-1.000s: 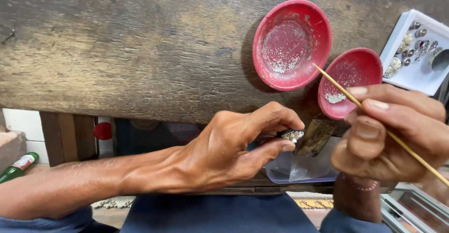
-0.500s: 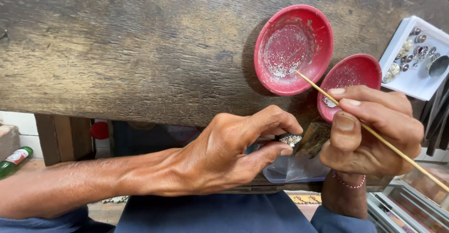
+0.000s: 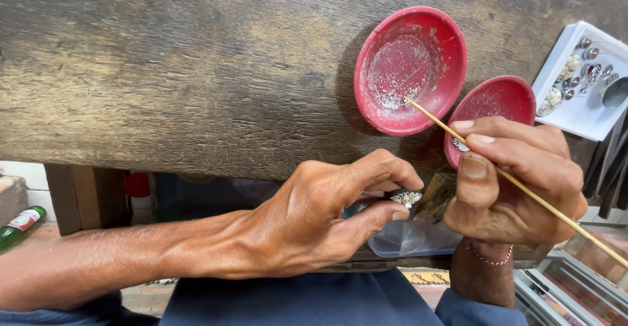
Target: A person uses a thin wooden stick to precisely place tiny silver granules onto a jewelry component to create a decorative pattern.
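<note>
Person's body, head view. Left hand (image 3: 314, 215): bare, no rings, nails short; forearm bare w/ raised veins, running off toward 9 o'clock. Right hand (image 3: 513, 175): bare, nails short & pale; thin pink beaded bracelet (image 3: 487, 256) around wrist at 6 o'clock of hand. Dark blue cloth (image 3: 307, 300) across lap, frame bottom; blue sleeve edge at 7 o'clock corner.
</note>
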